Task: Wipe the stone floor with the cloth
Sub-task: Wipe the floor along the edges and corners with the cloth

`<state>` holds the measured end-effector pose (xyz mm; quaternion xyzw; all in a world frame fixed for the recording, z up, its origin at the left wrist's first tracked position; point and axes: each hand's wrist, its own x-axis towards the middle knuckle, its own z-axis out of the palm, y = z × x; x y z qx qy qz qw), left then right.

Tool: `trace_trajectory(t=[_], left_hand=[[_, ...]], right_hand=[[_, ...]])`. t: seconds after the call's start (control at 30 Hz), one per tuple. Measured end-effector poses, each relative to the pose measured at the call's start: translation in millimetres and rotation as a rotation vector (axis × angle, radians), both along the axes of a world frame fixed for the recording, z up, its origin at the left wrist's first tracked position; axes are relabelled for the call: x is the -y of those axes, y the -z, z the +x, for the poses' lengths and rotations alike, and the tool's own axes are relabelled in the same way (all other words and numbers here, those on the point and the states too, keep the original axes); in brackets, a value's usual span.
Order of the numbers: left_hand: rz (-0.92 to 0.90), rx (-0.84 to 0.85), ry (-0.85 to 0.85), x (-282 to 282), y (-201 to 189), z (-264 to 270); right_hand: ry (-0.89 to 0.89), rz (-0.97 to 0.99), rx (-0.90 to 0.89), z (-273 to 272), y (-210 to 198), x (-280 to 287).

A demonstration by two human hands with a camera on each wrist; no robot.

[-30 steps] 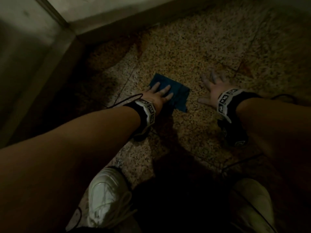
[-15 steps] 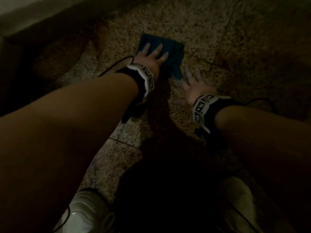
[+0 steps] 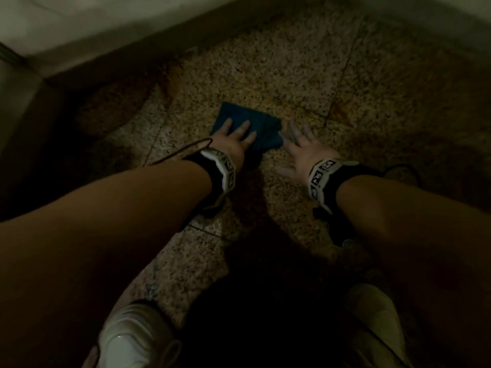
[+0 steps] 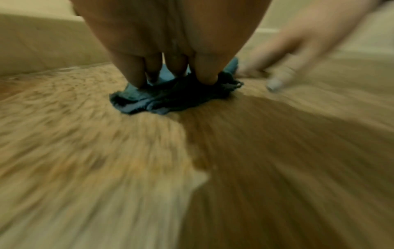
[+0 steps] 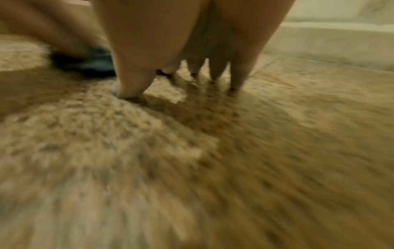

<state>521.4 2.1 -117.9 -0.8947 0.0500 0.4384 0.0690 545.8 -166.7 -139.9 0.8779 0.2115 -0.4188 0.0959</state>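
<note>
Here the blue folded cloth (image 3: 248,126) lies flat on the speckled stone floor (image 3: 265,75), directly under the left hand (image 3: 233,140). The grip of this hand is flat: the fingers (image 4: 136,74) are straight and spread, and they press the cloth down without curling round it. From the palm the cloth reaches toward 12 o'clock and toward 2 o'clock, and its long axis runs about from 10 to 4 o'clock in the head view. The right hand (image 3: 303,150) is also flat with spread fingers and holds nothing; it rests on the bare floor at 3 o'clock from the cloth, and its fingertips are just beside the right edge of the cloth. Whether they touch it, I cannot tell. So the left hand is the nearer one, and I judge it drives the wiping.

The floor has thin joints between the slabs. A pale wall with a dark skirting (image 3: 132,46) runs at 11 o'clock. Two white shoes (image 3: 132,338) stand at 6 o'clock. The room is dim.
</note>
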Motion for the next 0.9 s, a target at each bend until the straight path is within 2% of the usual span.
trace_trajectory(t=[0.07, 0.17, 0.33, 0.47, 0.63, 0.9], left_hand=[[-0.05, -0.024, 0.008, -5.0, 3.1, -22.2], [-0.103, -0.034, 0.033, -9.9, 6.4, -44.3], [-0.106, 0.012, 0.109, -15.7, 12.0, -46.8], [-0.09, 0.01, 0.128, -21.1, 18.9, -43.4], [-0.027, 0.014, 0.184, -14.2, 20.7, -22.8], [-0.103, 0.187, 0.049, 26.5, 28.7, 42.5]], right_hand=[[-0.002, 0.05, 0.019, -3.7, 0.2, 12.2], [0.057, -0.025, 0.072, -5.2, -1.2, 31.9], [0.18, -0.086, 0.016, -8.1, -4.0, 27.5], [0.189, -0.012, 0.032, -8.6, -2.4, 33.8], [0.227, 0.046, 0.052, -10.4, 5.1, 41.6], [0.213, 0.077, 0.075, -12.5, 11.3, 45.7]])
